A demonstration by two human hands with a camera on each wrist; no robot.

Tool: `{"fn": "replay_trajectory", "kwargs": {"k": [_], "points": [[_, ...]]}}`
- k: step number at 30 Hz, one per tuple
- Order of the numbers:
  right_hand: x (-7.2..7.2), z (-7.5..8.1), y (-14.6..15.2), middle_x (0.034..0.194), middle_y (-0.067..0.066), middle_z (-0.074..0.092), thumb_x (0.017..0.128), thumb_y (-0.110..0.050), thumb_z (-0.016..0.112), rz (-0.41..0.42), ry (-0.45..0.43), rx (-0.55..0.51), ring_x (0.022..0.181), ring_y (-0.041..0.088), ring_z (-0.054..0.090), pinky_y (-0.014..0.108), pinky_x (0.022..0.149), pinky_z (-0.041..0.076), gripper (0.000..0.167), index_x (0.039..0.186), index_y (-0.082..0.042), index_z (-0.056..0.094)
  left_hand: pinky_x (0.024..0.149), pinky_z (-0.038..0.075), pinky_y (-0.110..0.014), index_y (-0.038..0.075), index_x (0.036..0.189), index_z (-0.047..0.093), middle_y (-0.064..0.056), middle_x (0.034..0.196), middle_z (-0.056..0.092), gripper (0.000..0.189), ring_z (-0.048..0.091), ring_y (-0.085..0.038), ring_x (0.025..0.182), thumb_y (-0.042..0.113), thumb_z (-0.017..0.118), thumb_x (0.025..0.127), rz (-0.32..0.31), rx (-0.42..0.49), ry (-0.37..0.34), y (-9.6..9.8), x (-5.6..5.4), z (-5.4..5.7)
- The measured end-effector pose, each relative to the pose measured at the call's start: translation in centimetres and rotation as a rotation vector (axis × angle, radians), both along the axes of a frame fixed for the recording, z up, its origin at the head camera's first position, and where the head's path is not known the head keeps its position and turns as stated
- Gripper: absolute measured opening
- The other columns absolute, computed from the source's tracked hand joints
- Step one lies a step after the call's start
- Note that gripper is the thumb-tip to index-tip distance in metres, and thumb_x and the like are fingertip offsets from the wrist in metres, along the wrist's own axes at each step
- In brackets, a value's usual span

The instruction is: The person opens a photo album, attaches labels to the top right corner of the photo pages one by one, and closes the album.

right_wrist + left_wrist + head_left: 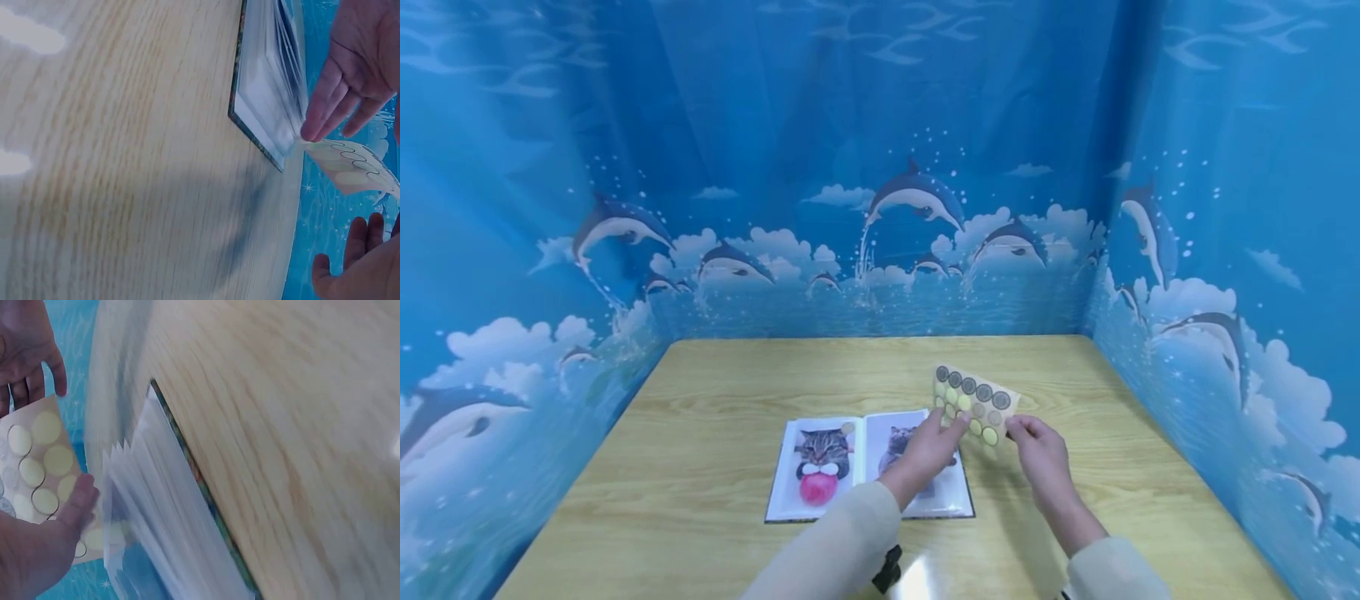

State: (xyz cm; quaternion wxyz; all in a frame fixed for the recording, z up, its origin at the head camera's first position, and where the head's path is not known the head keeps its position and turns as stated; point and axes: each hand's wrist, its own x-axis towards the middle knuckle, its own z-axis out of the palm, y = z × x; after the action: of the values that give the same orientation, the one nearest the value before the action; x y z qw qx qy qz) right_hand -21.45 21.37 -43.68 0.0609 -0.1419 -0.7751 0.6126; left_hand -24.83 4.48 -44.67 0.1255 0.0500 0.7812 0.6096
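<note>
A sheet of round stickers (976, 398) is held up slanted above the right side of the photo album, with rows of dark and pale yellow circles. My left hand (931, 448) pinches its lower left part; in the left wrist view the thumb (79, 500) lies across the front of the sheet. At the right edge, my right hand (1043, 457) grips the sheet near its corner. Under the left forearm lies the open photo album (782, 492). Its left page bears a cat picture (823, 457) with a round sticker (847, 428) at the upper right. Another cat picture is partly hidden by the left hand.
The album rests on a light wood-grain table (700, 433), its clear page sleeves (156, 494) fanned up in the left wrist view. Blue curtains (880, 250) printed with dolphins and clouds enclose the table at the back and both sides.
</note>
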Motion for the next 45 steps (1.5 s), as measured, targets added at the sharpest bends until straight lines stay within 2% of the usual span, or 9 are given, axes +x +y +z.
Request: {"fn": "replay_trajectory", "kwargs": {"k": [6,10,15,19,24,30,36,40,45], "points": [[0.0,0.3,-0.2,0.110,0.008,0.067,0.103,-0.021,0.050,0.050,-0.007,-0.121,0.102,0.018,0.056,0.045,0.101,0.040,0.030,0.116,0.005,0.060,0.086,0.057,-0.048,-0.010,0.151,0.021,-0.035,0.132,0.051,0.086,0.062,-0.044,0.109,0.054,0.048,0.100,0.027,0.220,-0.087,0.5,-0.4,-0.5],[0.1,0.0,-0.4,0.104,0.002,0.068,0.103,-0.021,0.051,0.082,-0.024,-0.146,0.099,0.016,0.056,0.047,0.102,0.039,0.028,0.111,0.003,0.062,0.088,0.056,-0.047,-0.007,0.153,0.017,-0.032,0.135,0.051,0.086,0.060,-0.042,0.114,0.050,0.052,0.100,0.078,0.329,-0.121,0.5,-1.2,-0.5],[0.0,-0.5,-0.6,0.106,0.006,0.069,0.102,-0.021,0.052,0.087,-0.039,-0.101,0.105,0.024,0.056,0.048,0.100,0.040,0.027,0.106,0.002,0.064,0.084,0.058,-0.043,0.000,0.143,0.041,-0.019,0.114,0.065,0.057,0.066,-0.029,0.098,0.033,0.059,0.100,0.141,0.408,-0.084,0.3,-1.7,-0.4],[0.1,-0.6,-0.8,0.114,0.015,0.068,0.101,-0.021,0.054,0.074,-0.026,-0.035,0.112,0.032,0.055,0.051,0.103,0.038,0.032,0.116,0.006,0.061,0.077,0.060,-0.040,0.001,0.127,0.053,-0.014,0.100,0.069,0.035,0.068,-0.023,0.088,0.022,0.061,0.099,0.145,0.460,-0.043,0.2,-1.7,-0.2],[-0.1,-0.3,-0.9,0.130,0.021,0.058,0.101,-0.021,0.055,0.047,0.049,0.100,0.116,0.033,0.055,0.046,0.102,0.044,0.043,0.136,0.003,0.051,0.071,0.060,-0.035,0.006,0.123,0.057,-0.008,0.097,0.071,0.032,0.068,-0.019,0.081,0.023,0.064,0.097,0.130,0.358,-0.035,-0.1,-1.3,0.0],[-0.6,0.0,-1.0,0.110,0.013,0.069,0.098,-0.030,0.063,0.082,0.071,0.297,0.099,0.024,0.062,0.035,0.086,0.048,0.035,0.116,0.000,0.069,0.066,0.059,-0.032,0.005,0.123,0.061,-0.006,0.092,0.070,0.033,0.066,-0.016,0.074,0.022,0.066,0.096,0.067,0.269,-0.034,-0.3,-0.8,-0.1],[-0.7,0.2,-1.5,0.095,0.008,0.069,0.097,-0.027,0.064,0.037,0.030,0.202,0.086,0.019,0.057,0.030,0.075,0.046,0.031,0.104,0.003,0.071,0.077,0.060,-0.032,-0.007,0.129,0.057,-0.010,0.097,0.071,0.047,0.070,-0.019,0.083,0.018,0.071,0.092,0.103,0.316,-0.070,-0.3,-1.0,-0.6],[-0.7,0.3,-1.7,0.093,0.009,0.068,0.097,-0.027,0.063,0.016,0.023,0.154,0.087,0.020,0.055,0.030,0.075,0.043,0.033,0.102,0.005,0.070,0.080,0.059,-0.034,-0.005,0.126,0.061,-0.009,0.099,0.069,0.042,0.069,-0.019,0.085,0.015,0.072,0.091,0.086,0.309,-0.106,-0.6,-1.1,-0.9],[-0.8,-0.6,-1.7,0.112,0.017,0.066,0.095,-0.028,0.066,0.008,0.085,0.256,0.101,0.029,0.059,0.041,0.087,0.049,0.036,0.115,0.002,0.066,0.073,0.061,-0.032,-0.006,0.124,0.062,-0.010,0.095,0.069,0.037,0.067,-0.018,0.080,0.012,0.069,0.093,0.057,0.318,-0.115,-0.9,-0.9,-0.9]]}}
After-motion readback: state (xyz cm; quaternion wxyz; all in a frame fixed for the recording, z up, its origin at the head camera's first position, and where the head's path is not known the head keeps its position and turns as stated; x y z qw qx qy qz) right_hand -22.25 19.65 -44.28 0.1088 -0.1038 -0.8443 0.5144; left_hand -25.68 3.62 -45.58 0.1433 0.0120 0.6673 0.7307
